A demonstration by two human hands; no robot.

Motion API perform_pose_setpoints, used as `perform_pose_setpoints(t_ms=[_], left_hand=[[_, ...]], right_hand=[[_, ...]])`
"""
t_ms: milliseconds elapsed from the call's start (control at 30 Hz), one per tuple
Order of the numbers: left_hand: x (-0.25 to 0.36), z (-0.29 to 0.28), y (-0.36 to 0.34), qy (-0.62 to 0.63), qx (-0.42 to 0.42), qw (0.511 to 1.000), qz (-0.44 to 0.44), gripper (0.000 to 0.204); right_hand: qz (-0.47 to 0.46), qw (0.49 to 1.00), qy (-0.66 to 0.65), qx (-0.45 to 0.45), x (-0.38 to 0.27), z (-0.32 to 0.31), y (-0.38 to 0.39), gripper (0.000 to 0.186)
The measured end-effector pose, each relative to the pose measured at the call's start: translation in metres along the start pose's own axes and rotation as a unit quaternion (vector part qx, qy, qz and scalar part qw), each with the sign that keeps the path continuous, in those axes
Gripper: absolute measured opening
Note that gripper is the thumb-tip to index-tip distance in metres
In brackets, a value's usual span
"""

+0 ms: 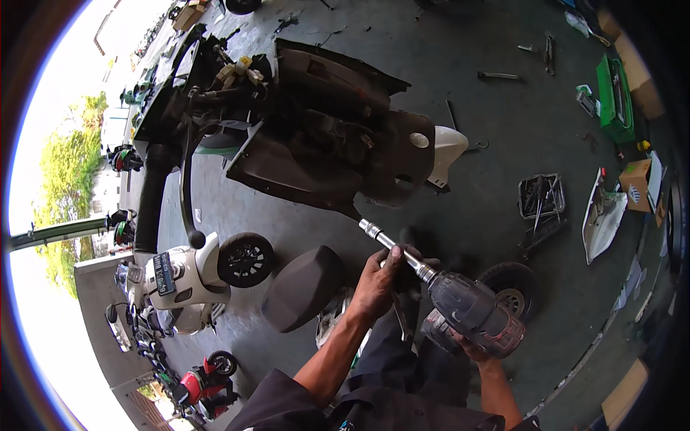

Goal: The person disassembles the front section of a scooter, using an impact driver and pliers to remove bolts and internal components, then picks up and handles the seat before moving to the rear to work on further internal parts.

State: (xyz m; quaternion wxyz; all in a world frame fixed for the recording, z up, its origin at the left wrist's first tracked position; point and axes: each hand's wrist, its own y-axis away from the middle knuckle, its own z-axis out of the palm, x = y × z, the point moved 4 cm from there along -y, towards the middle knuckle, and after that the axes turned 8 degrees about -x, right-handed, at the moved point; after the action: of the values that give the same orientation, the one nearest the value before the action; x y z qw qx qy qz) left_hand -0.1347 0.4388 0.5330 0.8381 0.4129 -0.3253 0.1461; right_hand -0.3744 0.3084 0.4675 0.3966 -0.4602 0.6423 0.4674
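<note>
We take the relation between the socket and the bodywork as the one that counts. The silver cylindrical metal socket (369, 228) points to ten o'clock, its mouth near the lower corner of the dark brown-black moulded plastic scooter bodywork (309, 172); we cannot tell whether they touch. Behind it, the slim silver metal extension shaft (383, 240) runs down toward four o'clock into the bulky, worn black power driver (463, 305), so all three share one long axis.

The left grip (374, 287) is closed around the shaft, thumb on top, and is the nearer of the two to the bodywork, which lies at eleven o'clock from it. The right grip (472, 350), farther back at four o'clock from the left, is wrapped about the driver's handle. We judge that any advance depends on keeping that axis lined up with the corner.

The driver's casing hides most of the right fingers, and the left fingers' undersides are out of sight. We cannot make out any fastener at the socket's mouth, and the bodywork's interior sinks into shadow. The driver also covers part of the black-tyred wheel (530, 289) behind it.
</note>
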Motion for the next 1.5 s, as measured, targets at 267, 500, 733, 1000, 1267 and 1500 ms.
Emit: perform_pose_setpoints(t_ms=[267,500,733,1000,1267,1500], left_hand=[[0.077,-0.048,-0.022,-0.071,0.072,0.992,0.074,0.058],[0.184,-0.117,-0.099,0.046,0.285,0.910,0.297,0.032],[0.207,-0.105,-0.113,0.007,0.210,0.965,0.159,0.045],[0.115,0.006,-0.126,-0.090,0.083,0.992,0.014,0.042],[0.032,0.077,-0.217,-0.202,-0.005,0.979,-0.041,0.036],[-0.061,0.109,-0.289,-0.272,0.072,0.958,-0.051,0.042]], right_hand=[[-0.109,0.984,0.141,0.002,-0.017,-0.009,-0.106,0.052],[0.072,0.877,-0.470,-0.068,-0.075,-0.016,-0.220,0.055],[0.087,0.903,-0.417,-0.053,-0.101,-0.025,-0.252,0.059],[-0.143,0.971,-0.018,-0.190,-0.086,-0.101,-0.259,0.060],[0.203,0.931,-0.206,-0.224,-0.026,-0.185,-0.249,0.085],[0.276,0.960,-0.032,-0.022,0.117,-0.197,-0.236,0.078]])
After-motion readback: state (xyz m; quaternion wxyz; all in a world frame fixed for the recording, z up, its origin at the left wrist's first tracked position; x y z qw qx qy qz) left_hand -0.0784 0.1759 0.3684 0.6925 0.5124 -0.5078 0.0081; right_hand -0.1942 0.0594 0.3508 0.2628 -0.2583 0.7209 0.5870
